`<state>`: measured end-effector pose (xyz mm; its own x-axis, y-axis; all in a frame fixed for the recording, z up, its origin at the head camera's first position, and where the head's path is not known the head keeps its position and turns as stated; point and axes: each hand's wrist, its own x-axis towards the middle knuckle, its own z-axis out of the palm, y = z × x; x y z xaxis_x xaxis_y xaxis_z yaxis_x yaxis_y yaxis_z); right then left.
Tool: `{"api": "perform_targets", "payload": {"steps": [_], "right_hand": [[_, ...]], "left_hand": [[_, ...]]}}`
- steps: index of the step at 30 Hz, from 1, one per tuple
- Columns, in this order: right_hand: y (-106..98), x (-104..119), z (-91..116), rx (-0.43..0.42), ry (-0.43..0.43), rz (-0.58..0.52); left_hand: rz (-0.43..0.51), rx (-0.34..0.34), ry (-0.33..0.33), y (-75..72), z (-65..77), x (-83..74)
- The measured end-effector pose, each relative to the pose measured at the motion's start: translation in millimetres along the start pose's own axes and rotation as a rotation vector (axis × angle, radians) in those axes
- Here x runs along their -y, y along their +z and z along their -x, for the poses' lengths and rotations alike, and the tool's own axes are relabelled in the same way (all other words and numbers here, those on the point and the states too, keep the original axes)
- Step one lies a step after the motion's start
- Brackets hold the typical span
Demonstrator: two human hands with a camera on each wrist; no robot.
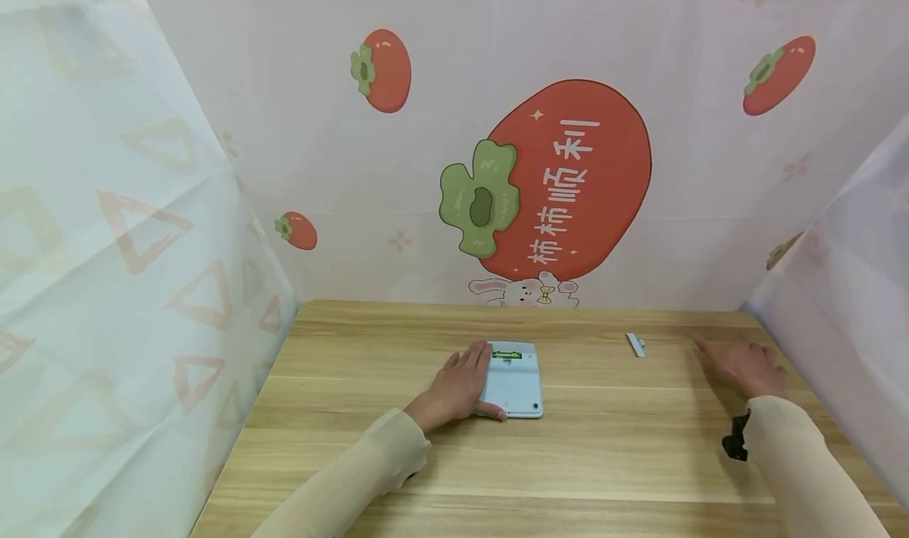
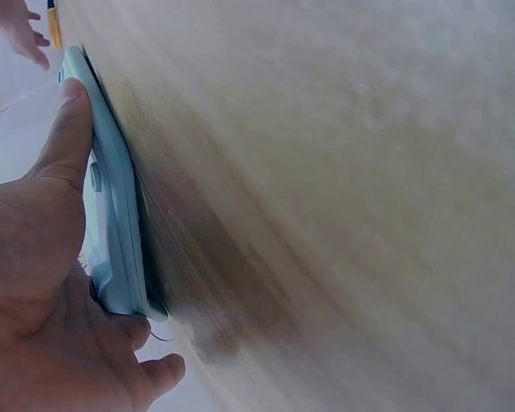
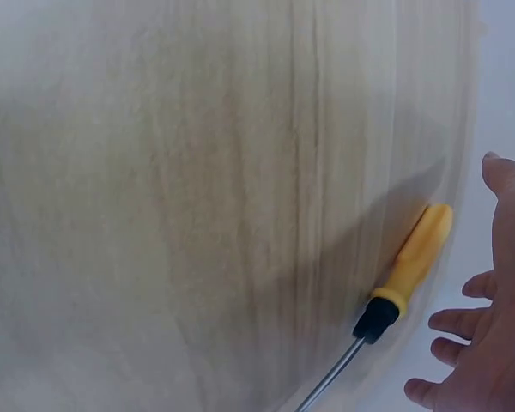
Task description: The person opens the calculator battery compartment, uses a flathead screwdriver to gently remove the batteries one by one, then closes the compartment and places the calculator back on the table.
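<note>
A flat pale blue device (image 1: 514, 388) with rounded corners lies on the wooden table, an uncovered slot (image 1: 507, 356) with something green inside near its far edge. My left hand (image 1: 454, 384) holds it at the left, fingers along its side and thumb at the near edge. The left wrist view shows the thumb against the device's side. My right hand (image 1: 749, 367) hovers at the table's right, fingers apart and nothing in them. Beside it, in the right wrist view, lies a screwdriver (image 3: 416, 253) with a yellow handle, black collar and metal shaft.
A small pale cover piece (image 1: 636, 345) with a tab lies between the device and my right hand. Behind the table (image 1: 568, 459) hangs a white cloth (image 1: 319, 143) printed with persimmons; more cloth flanks both sides.
</note>
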<state>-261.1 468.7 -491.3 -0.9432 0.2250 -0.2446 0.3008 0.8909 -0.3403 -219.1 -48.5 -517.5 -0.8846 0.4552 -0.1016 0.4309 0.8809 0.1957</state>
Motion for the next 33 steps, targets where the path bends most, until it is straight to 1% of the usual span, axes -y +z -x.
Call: {"api": "perform_targets", "payload": {"steps": [6,12,20,26,33], "right_hand": [[1.3,-6.4,2.3,0.024,0.033,-0.012],[5.2,-14.3,6.6,0.021,0.016,0.0],[14.9,-22.5,8.8,-0.035,-0.031,0.034],[16.5,-21.6,11.4,-0.054,-0.026,0.038],[21.7,-22.1,11.9,-0.071,-0.044,0.051]], "left_hand": [[0.007,-0.009,0.003,-3.1,1.6,-1.0],[-0.001,-0.01,0.005,-4.4,1.8,-1.6],[-0.001,-0.006,0.001,-3.8,1.4,-1.7],[0.001,-0.004,0.001,-2.6,0.7,-1.7],[-0.021,-0.006,0.003,-0.9,-0.1,-0.6]]}}
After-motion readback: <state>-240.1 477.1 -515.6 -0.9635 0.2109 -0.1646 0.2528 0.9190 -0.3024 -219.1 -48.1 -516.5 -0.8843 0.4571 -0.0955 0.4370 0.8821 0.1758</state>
